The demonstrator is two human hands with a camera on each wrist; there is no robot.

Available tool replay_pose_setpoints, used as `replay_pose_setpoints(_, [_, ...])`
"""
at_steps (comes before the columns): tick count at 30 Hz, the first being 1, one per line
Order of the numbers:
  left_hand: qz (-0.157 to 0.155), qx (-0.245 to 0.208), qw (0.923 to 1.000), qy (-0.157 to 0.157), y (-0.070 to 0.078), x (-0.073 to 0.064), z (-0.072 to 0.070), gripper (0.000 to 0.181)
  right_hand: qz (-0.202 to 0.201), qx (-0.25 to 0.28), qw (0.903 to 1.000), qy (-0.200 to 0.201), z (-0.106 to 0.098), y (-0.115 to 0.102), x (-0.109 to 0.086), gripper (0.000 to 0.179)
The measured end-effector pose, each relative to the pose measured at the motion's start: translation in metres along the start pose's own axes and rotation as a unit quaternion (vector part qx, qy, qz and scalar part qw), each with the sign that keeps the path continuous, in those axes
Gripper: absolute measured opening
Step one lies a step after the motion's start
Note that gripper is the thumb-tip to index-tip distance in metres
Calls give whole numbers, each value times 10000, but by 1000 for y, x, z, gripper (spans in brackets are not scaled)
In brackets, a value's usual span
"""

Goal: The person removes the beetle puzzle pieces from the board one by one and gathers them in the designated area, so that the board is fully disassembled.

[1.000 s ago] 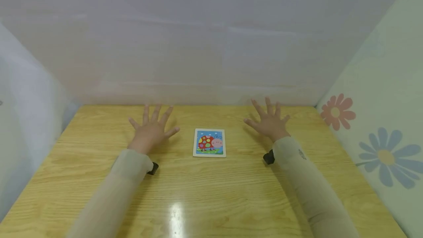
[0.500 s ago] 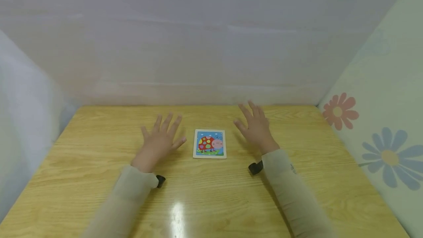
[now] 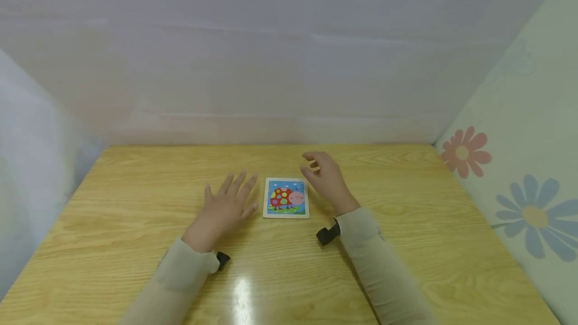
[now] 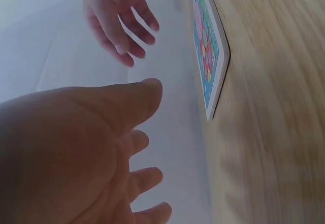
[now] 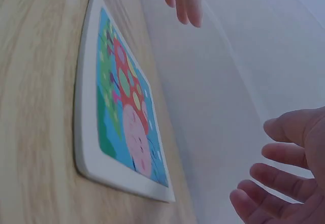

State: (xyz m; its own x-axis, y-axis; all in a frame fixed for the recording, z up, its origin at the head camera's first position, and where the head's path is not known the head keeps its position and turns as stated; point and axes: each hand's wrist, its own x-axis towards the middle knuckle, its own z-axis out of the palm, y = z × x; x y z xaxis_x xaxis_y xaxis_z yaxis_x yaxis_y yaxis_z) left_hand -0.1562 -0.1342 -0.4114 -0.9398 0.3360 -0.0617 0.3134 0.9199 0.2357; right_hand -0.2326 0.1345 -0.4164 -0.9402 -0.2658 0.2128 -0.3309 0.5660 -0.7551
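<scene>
A square, white-edged picture puzzle board [image 3: 286,198] with a red spotted ladybug on blue lies flat on the wooden table [image 3: 135,189]. My left hand [image 3: 221,212] hovers just left of it, fingers spread and holding nothing. Over the board's upper right side is my right hand [image 3: 328,179], its fingers loosely bent and nothing between them. Seen from the left wrist, the board [image 4: 207,41] stays apart from the thumb. The right wrist view shows the board [image 5: 129,112] from its side, with the right fingers [image 5: 274,183] above the table.
A pale cloth wall [image 3: 271,64] rises behind the table's far edge. On the right stands a wall panel with a red flower [image 3: 465,152] and a blue flower [image 3: 535,217]. Both wrists carry black camera mounts.
Both hands have moved inward and nearer the body, closing in on the board from either side. The right hand's fingers have gone from spread to loosely bent. The board stays in place.
</scene>
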Motion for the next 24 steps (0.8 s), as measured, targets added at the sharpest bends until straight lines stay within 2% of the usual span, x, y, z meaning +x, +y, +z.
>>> replay_pose_setpoints(10, [200, 34, 9991, -374, 21, -4, 12, 74, 451, 414, 9974, -384, 24, 0, 7, 26])
replay_pose_setpoints(18, [177, -61, 9980, -603, 24, -5, 18, 71, 827, 525, 9924, -742, 36, -1, 13, 25])
replay_pose_setpoints(24, [237, -61, 9973, -697, 25, -3, 22, 69, 810, 256, 9919, -949, 44, 4, 17, 24])
